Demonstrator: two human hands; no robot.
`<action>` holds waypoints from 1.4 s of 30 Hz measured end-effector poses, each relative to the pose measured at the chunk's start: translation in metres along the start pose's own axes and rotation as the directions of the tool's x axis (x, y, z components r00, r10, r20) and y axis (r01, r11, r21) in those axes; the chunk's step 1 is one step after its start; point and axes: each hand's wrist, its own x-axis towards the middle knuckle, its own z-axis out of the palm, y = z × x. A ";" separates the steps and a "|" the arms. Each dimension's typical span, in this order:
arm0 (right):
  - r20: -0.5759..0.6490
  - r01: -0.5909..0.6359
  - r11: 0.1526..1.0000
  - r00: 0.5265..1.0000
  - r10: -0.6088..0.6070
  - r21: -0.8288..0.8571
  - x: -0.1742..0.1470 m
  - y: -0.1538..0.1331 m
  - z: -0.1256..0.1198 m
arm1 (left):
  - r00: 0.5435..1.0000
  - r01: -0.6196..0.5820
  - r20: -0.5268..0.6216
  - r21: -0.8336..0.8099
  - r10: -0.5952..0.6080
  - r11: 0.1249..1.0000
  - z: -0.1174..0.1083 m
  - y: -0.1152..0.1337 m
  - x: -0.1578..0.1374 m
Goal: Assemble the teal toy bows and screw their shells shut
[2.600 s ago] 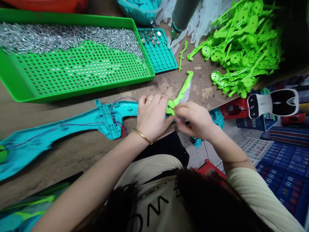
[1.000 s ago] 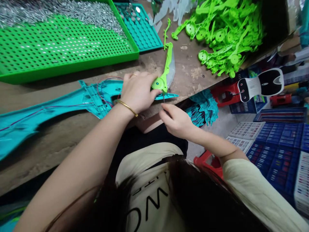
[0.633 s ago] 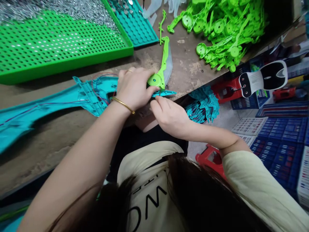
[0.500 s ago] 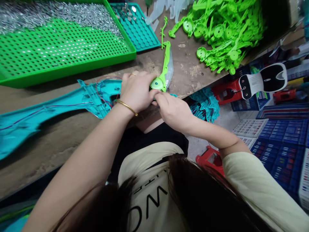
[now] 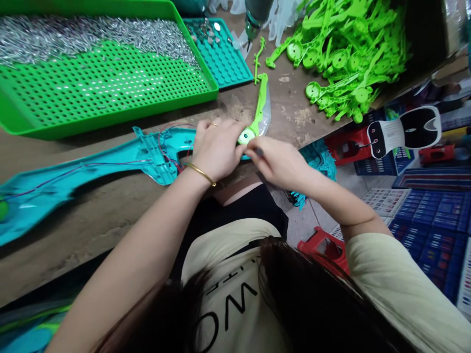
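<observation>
A long teal plastic shell (image 5: 103,154) lies along the table's near edge, with thin red and purple wires inside it. Over its right end rests my left hand (image 5: 218,149), fingers curled down on the shell and its thumb near a lime-green plastic arm (image 5: 260,107). That arm has a round hub and a translucent blade along its side. My right hand (image 5: 281,159) is closed in a pinch by the hub, touching or almost touching my left thumb. Something small and dark shows at its fingers, too blurred to name. The hands hide the shell's right end.
A green perforated tray (image 5: 121,115) holds many screws. Beside it sits a teal dimpled tray (image 5: 230,68) with small metal discs. A power screwdriver tip (image 5: 253,27) hangs above the table. Lime-green parts (image 5: 342,59) are piled at the right, near a red stool (image 5: 346,142).
The view has shifted, so the table sits lower and further right, and the screwdriver has come into view. My right hand's fingers have curled more and drawn slightly back from the hub.
</observation>
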 end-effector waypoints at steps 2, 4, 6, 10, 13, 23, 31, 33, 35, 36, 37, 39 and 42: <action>-0.026 0.082 0.991 0.996 -0.085 -0.106 -0.013 -0.010 0.016 | 1.000 0.005 0.002 0.000 -0.005 1.000 0.000 0.000 -0.001; -0.066 0.126 0.975 0.988 -0.140 -0.183 -0.026 -0.020 0.034 | 1.000 0.010 0.000 0.000 -0.010 1.000 0.000 -0.001 -0.001; -0.117 0.117 0.975 0.983 -0.141 -0.189 -0.036 -0.026 0.050 | 1.000 0.008 -0.002 -0.006 -0.008 1.000 0.000 -0.002 -0.001; -0.199 0.081 0.990 0.975 -0.103 -0.117 -0.049 -0.025 0.077 | 1.000 -0.012 -0.009 -0.013 0.011 1.000 0.000 -0.004 -0.001; -0.244 0.064 0.993 0.966 -0.087 -0.101 -0.054 -0.015 0.095 | 1.000 -0.022 -0.002 -0.009 0.022 1.000 0.000 -0.005 -0.001; -0.345 0.172 0.980 0.917 -0.197 -0.103 -0.056 0.028 0.145 | 1.000 -0.019 0.009 -0.023 0.019 1.000 -0.001 -0.004 -0.002; -0.179 0.099 0.995 0.979 -0.097 -0.001 -0.045 0.044 0.171 | 0.999 -0.048 0.001 0.026 0.048 0.998 -0.001 -0.005 -0.003; -0.225 0.112 0.994 0.968 -0.109 0.000 -0.044 0.039 0.166 | 0.999 -0.048 0.000 0.029 0.048 0.998 0.000 -0.007 -0.003; -0.292 0.115 0.993 0.950 -0.110 0.001 -0.045 0.029 0.152 | 0.999 -0.047 -0.009 0.024 0.047 0.999 0.001 -0.009 -0.002; -0.325 0.111 0.994 0.940 -0.101 0.012 -0.046 0.023 0.142 | 0.999 -0.050 -0.014 0.020 0.050 0.999 0.002 -0.010 -0.002; -0.355 0.105 0.994 0.931 -0.086 0.035 -0.047 0.017 0.129 | 0.998 -0.051 -0.021 0.020 0.052 0.998 0.003 -0.010 -0.001; -0.405 0.077 0.991 0.914 -0.024 0.114 -0.045 0.004 0.100 | 0.998 -0.049 -0.033 0.027 0.050 0.998 0.003 -0.011 0.000; -0.358 -0.041 0.970 0.925 0.128 0.240 -0.032 -0.007 0.054 | 0.999 -0.043 -0.032 0.026 0.044 0.999 0.002 -0.011 0.002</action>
